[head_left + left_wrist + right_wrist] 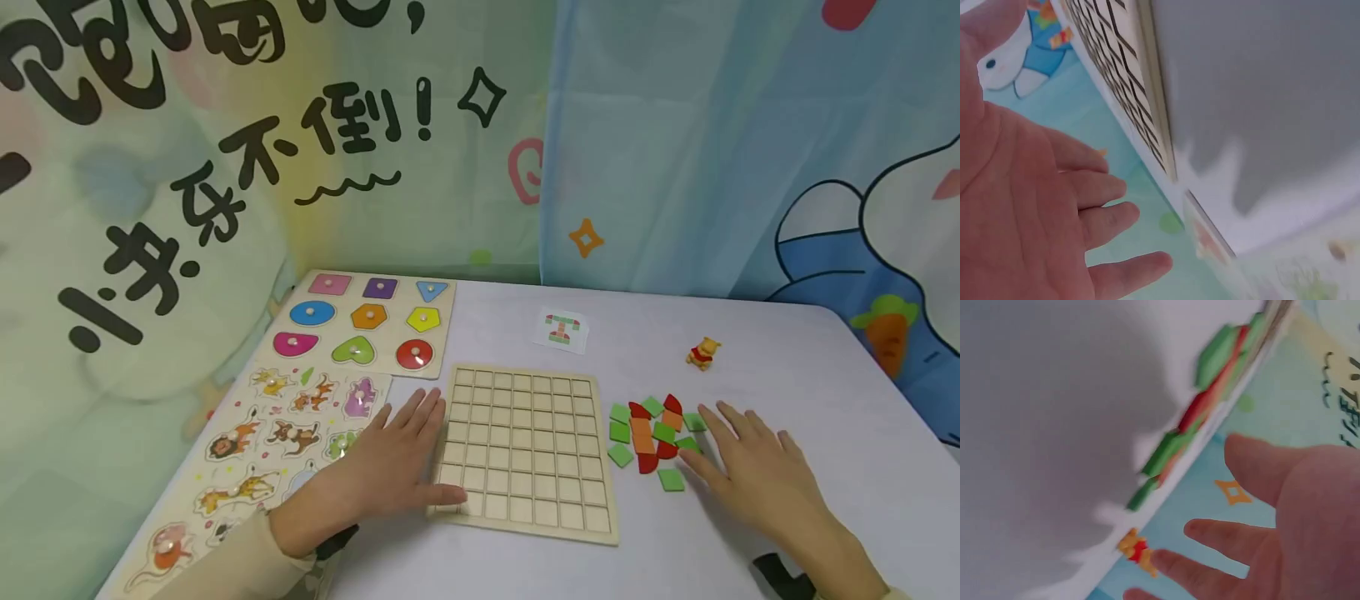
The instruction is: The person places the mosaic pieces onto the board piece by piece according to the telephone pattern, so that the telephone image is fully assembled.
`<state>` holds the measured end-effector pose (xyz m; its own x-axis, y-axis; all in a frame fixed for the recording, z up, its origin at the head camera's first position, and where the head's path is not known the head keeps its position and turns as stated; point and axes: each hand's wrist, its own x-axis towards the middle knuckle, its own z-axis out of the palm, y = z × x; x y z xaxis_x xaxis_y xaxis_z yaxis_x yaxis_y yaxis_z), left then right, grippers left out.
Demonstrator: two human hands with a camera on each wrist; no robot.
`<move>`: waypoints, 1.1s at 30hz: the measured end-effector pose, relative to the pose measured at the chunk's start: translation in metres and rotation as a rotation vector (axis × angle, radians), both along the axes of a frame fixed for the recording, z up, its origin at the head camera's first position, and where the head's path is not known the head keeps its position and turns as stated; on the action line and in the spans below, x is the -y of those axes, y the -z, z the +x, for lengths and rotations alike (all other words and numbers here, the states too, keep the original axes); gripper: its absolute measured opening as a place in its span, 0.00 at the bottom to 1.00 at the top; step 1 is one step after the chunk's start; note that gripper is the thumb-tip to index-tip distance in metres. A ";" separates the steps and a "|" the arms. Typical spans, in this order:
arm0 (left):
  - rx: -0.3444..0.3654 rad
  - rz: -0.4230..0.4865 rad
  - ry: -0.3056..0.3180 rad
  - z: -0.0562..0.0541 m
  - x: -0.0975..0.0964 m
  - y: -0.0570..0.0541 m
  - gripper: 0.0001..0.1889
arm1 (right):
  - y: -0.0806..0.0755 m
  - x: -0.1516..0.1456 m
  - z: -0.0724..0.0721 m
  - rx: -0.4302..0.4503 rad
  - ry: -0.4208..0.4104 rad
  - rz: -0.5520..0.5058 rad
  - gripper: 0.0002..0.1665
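Observation:
A wooden grid board (525, 454) with many small square cells lies flat on the table. Beside its left edge is my left hand (401, 462), fingers straight and spread, thumb over the board's lower left corner. The left wrist view shows that palm (1029, 206) holding nothing. Right of the board lies a loose cluster of green squares (671, 480), orange squares (642, 437) and red rounded pieces (667, 450). My right hand (765, 479) is at the cluster's right side with fingers extended and nothing held; whether a fingertip touches a piece I cannot tell.
A small card (567, 331) with a T-shaped coloured pattern lies behind the board. A yellow bear figurine (703, 353) stands at the back right. On the left are a shape puzzle (408, 302) and an animal puzzle (247, 468). A printed curtain (465, 225) hangs behind.

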<state>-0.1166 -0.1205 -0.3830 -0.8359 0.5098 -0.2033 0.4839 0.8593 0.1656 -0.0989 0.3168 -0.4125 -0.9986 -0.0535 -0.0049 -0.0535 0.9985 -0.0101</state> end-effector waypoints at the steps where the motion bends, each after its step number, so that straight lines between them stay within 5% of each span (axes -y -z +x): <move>1: 0.011 0.002 0.010 0.001 -0.003 0.000 0.60 | 0.000 -0.003 -0.001 -0.005 -0.011 0.003 0.46; 20: 0.037 -0.137 0.069 0.014 -0.026 0.008 0.61 | 0.003 -0.022 -0.032 -0.084 -0.236 -0.003 0.27; 33: -0.019 -0.177 0.079 0.017 -0.028 0.011 0.58 | 0.000 -0.019 -0.034 -0.083 -0.248 0.083 0.18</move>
<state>-0.0997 -0.0928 -0.3943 -0.7992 0.5315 -0.2806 0.5524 0.8335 0.0054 -0.1332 0.3356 -0.4129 -0.9522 -0.2992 0.0621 -0.2936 0.9521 0.0854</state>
